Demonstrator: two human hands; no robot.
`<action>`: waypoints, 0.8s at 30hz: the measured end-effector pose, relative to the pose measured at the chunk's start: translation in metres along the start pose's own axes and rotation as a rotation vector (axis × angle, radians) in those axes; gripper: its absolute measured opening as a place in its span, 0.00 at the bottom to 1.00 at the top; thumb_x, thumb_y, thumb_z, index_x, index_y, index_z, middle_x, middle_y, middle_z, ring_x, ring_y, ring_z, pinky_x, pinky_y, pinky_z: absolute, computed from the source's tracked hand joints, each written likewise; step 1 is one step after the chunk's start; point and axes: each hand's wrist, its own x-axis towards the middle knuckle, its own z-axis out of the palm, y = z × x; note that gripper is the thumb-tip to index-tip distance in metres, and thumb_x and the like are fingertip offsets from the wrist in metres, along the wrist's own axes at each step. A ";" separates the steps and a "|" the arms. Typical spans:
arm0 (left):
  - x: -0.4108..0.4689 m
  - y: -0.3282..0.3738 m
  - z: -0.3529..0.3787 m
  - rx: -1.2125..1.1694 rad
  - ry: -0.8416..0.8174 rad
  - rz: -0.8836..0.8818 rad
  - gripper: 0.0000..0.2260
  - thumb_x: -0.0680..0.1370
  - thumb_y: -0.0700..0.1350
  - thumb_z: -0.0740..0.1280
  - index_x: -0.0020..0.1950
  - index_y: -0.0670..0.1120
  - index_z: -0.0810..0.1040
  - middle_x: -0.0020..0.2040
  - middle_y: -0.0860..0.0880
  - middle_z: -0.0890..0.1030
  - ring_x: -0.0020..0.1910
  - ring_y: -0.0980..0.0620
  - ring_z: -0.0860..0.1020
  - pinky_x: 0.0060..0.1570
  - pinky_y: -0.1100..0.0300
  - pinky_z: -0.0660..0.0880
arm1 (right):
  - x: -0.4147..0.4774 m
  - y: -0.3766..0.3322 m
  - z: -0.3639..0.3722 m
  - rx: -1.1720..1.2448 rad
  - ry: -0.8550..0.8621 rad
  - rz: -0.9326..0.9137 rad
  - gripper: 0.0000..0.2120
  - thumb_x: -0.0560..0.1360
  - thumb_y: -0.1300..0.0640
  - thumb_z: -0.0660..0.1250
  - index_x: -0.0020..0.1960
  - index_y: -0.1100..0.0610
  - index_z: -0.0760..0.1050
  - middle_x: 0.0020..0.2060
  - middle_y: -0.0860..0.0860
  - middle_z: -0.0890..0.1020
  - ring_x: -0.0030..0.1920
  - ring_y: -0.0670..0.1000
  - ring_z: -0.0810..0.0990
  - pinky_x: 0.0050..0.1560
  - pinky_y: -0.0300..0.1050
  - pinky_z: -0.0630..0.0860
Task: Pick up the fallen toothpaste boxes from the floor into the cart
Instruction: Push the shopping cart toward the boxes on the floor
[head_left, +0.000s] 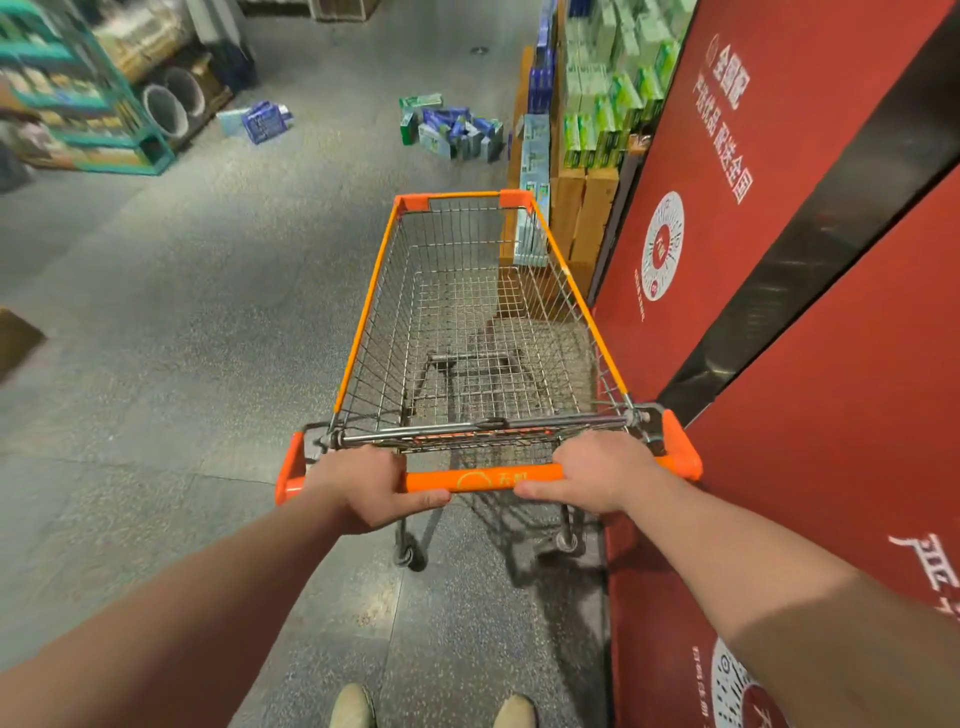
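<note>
A wire shopping cart (363, 312) with orange trim stands in front of me, its basket holding nothing. My left hand (371, 486) and my right hand (597, 473) both grip its orange handle bar (483, 478). A heap of blue and green toothpaste boxes (452, 130) lies on the grey floor beyond the cart's front end. A second, smaller cluster of blue boxes (262, 120) lies further left on the floor.
A red panel wall (779, 312) runs close along the cart's right side. Shelves of green and blue boxes (602, 88) on wooden crates stand ahead on the right. A teal rack (78, 104) and grey ducts stand at the far left. Open floor lies left of the cart.
</note>
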 end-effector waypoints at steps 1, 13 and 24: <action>-0.001 -0.004 -0.001 -0.001 -0.005 -0.017 0.41 0.64 0.84 0.44 0.38 0.49 0.74 0.37 0.51 0.77 0.40 0.47 0.78 0.40 0.55 0.74 | 0.006 -0.003 -0.002 0.004 -0.003 -0.012 0.47 0.59 0.12 0.40 0.39 0.52 0.75 0.38 0.49 0.79 0.42 0.56 0.80 0.47 0.53 0.78; 0.020 -0.078 0.000 -0.041 0.018 -0.153 0.45 0.63 0.86 0.41 0.38 0.49 0.77 0.36 0.52 0.78 0.37 0.49 0.78 0.37 0.55 0.74 | 0.097 -0.031 -0.047 -0.011 0.011 -0.131 0.44 0.61 0.13 0.42 0.37 0.51 0.74 0.35 0.48 0.78 0.39 0.53 0.78 0.45 0.52 0.77; 0.093 -0.225 -0.028 -0.078 0.013 -0.198 0.45 0.64 0.85 0.42 0.38 0.47 0.79 0.37 0.51 0.79 0.39 0.48 0.79 0.43 0.53 0.78 | 0.251 -0.084 -0.121 -0.044 0.001 -0.162 0.45 0.62 0.13 0.43 0.37 0.52 0.75 0.36 0.49 0.78 0.38 0.52 0.78 0.41 0.50 0.74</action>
